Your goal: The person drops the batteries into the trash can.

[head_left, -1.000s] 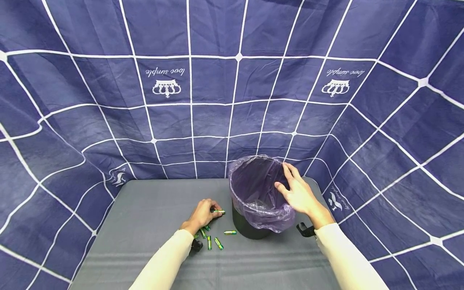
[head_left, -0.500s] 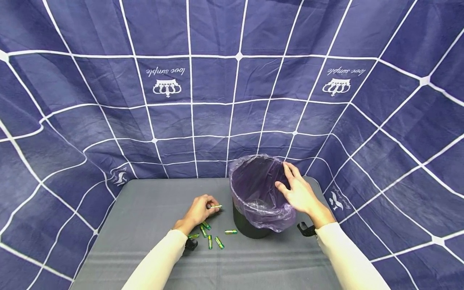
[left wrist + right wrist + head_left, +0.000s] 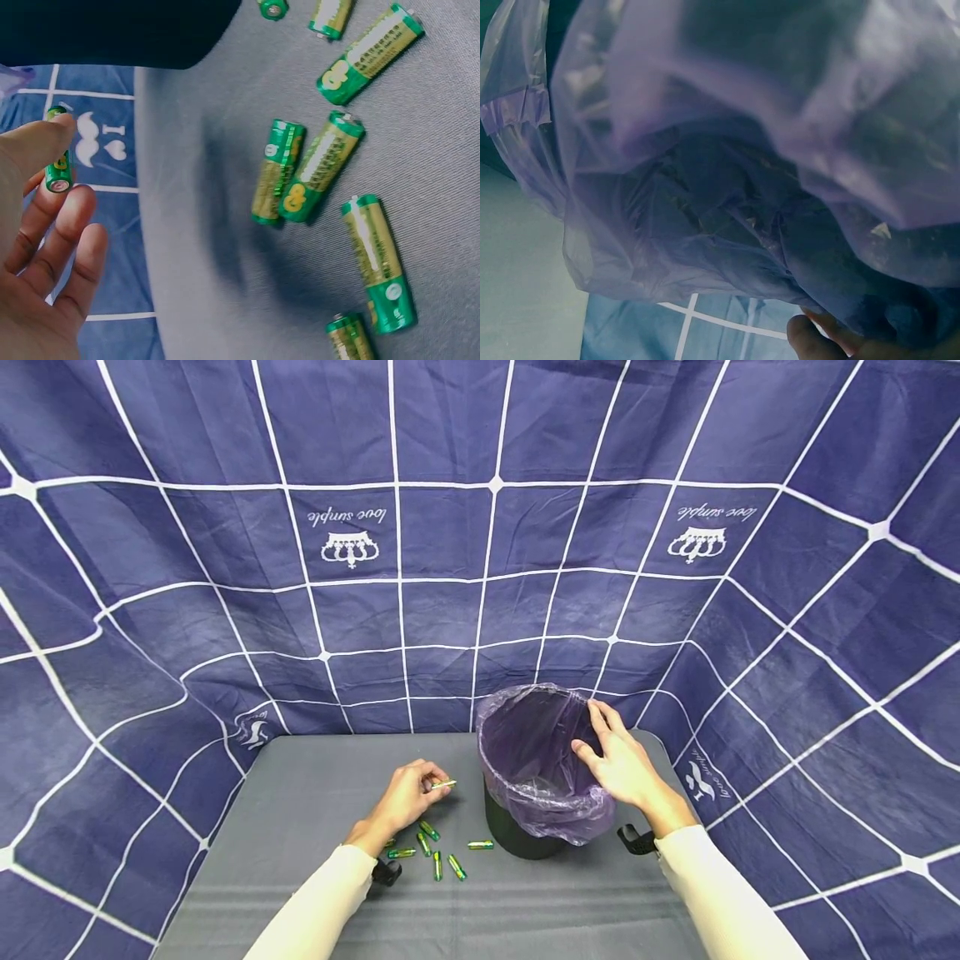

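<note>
Left hand (image 3: 407, 795): thumb and fingers clamped on one battery (image 3: 60, 163), raised clear of the table (image 3: 322, 793) and to the left of the bin (image 3: 513, 837), well inside the near-to-far span of the tabletop. In the head view the battery's long axis runs nearly crosswise, its free end directed toward the bin and tipped slightly upward; in the left wrist view the axis stands almost upright in the frame, with a flat, round metal end facing the camera.

Right hand (image 3: 626, 768): thumb apart from the extended fingers, the fingertips at the right-hand rim of the bin, the thumb over its mouth.

Seven loose batteries (image 3: 438, 866) lie on their sides near the left forearm, their axes variously directed — one crosswise beside the bin's foot, others slanted or pointing toward the person. Each is a smooth, glossy cylinder, green at the ends and gold along the middle.

Materials: the bin is dark and round-walled; its liner (image 3: 532, 743) is thin, translucent purple plastic, wrinkled and folded outward over the rim. Fine woven grey fabric covers the table; behind hangs creased blue cloth (image 3: 442, 535) with white grid lines.
</note>
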